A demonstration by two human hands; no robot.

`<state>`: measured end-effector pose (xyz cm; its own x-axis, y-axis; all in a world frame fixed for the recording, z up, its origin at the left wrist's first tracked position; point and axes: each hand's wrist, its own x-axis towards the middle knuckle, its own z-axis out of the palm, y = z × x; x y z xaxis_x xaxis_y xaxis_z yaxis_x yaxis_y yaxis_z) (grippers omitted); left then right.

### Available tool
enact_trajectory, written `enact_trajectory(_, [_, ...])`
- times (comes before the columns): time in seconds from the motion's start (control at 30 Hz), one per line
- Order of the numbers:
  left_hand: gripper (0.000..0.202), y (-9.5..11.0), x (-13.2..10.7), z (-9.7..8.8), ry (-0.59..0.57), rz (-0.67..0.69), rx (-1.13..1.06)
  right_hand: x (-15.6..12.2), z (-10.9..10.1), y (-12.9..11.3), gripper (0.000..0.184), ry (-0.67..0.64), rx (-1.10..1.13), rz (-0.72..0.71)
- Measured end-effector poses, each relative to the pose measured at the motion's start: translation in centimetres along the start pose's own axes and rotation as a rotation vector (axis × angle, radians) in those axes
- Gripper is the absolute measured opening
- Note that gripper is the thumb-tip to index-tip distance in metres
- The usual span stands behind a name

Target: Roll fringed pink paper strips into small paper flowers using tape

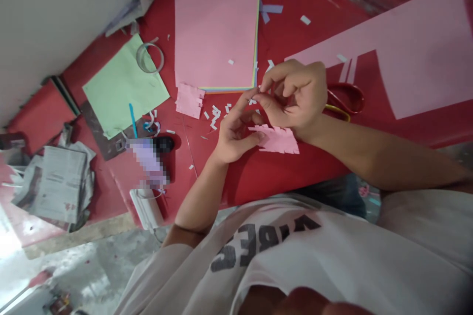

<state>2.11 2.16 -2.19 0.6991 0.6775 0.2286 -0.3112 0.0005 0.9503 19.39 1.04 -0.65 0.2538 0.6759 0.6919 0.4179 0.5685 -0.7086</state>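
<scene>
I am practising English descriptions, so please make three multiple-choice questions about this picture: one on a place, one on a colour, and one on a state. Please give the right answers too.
1. Where are the scissors?
A. On the folded newspapers
B. Beside the right hand
C. On top of the paper stack

2. What colour is the top sheet of the paper stack?
A. Green
B. White
C. Pink

3. What do the edges of the paper piece by the left hand look like?
A. Straight and smooth
B. Folded over
C. Cut with small notches

Answers:
1. B, because the red handles lie on the table just past the right hand.
2. C, because the sheet on top of the stack is pink.
3. C, because small cuts run along its edges.
</scene>
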Motion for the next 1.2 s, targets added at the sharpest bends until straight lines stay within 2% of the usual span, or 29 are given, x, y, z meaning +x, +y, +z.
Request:
enact_trajectory(0.07, [0.085,0.1,-0.1,0.1,0.000,-0.005,0.019,0.0,0.1,-0.1,0.038,0.028,-0.008,-0.039])
enact_trajectory(0.37, [0.084,0.6,0.0,0.5,-0.026,0.001,0.081,-0.2,-0.1,-1.0,0.039,0.063,-0.019,-0.023])
enact_trajectory(0.6, [0.082,0.6,-0.1,0.2,-0.011,0.025,0.126,-0.6,-0.6,-1.4,0.039,-0.021,0.000,0.171])
enact_trajectory(0.7, [0.081,0.6,0.0,0.2,-0.006,0.050,0.144,-0.9,-0.6,-1.0,0.042,-0.023,0.037,0.207])
enact_trajectory(1.0, [0.079,0.5,0.1,0.1,-0.013,0.068,0.137,-0.3,0.1,-0.7,0.041,0.033,0.143,0.118])
enact_trajectory(1.2, [0.082,-0.1,0.1,0.0,0.024,0.112,0.155,-0.2,0.3,-0.7,0.039,0.072,0.101,0.084])
